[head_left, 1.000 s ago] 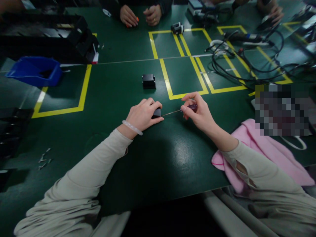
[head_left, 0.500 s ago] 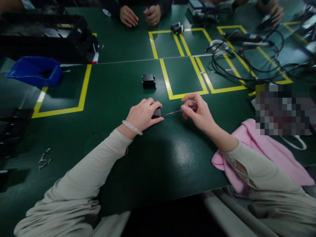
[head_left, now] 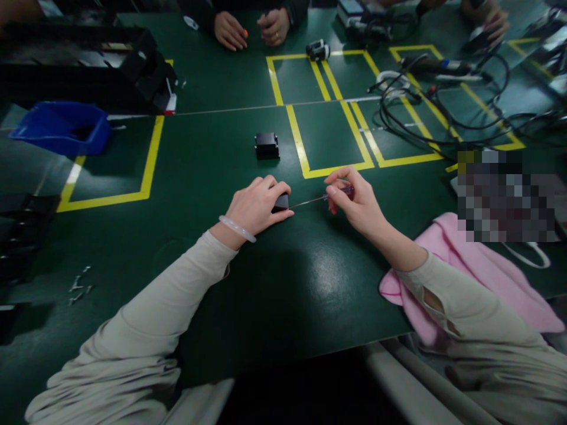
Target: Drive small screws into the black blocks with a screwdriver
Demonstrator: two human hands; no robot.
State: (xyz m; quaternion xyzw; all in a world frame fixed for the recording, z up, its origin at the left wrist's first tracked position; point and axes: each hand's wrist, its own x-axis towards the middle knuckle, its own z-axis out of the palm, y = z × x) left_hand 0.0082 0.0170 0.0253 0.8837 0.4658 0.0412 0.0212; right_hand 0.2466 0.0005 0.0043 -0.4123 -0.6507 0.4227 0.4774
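Note:
My left hand (head_left: 259, 203) is closed around a small black block-shaped part (head_left: 280, 203) on the green table, and most of that part is hidden under the fingers. In my right hand (head_left: 352, 195) is a screwdriver (head_left: 310, 201), its dark purplish handle pinched between thumb and fingers. The thin shaft lies nearly level and points left, its tip at the right side of the held part. A second black block (head_left: 266, 146) with shiny screws at its sides rests just beyond my left hand, touched by neither hand.
Loose screws (head_left: 78, 283) lie at left, near a blue bin (head_left: 62, 127) and black racks (head_left: 80, 71). A pink cloth (head_left: 460, 265) sits under my right forearm. Coiled cables (head_left: 425, 112) spread at back right. A co-worker's hands (head_left: 252, 29) rest across the table.
My right fingers have shifted very slightly on the screwdriver handle. My left hand and the black part stay in place. Across the table, the co-worker's hand has moved a little.

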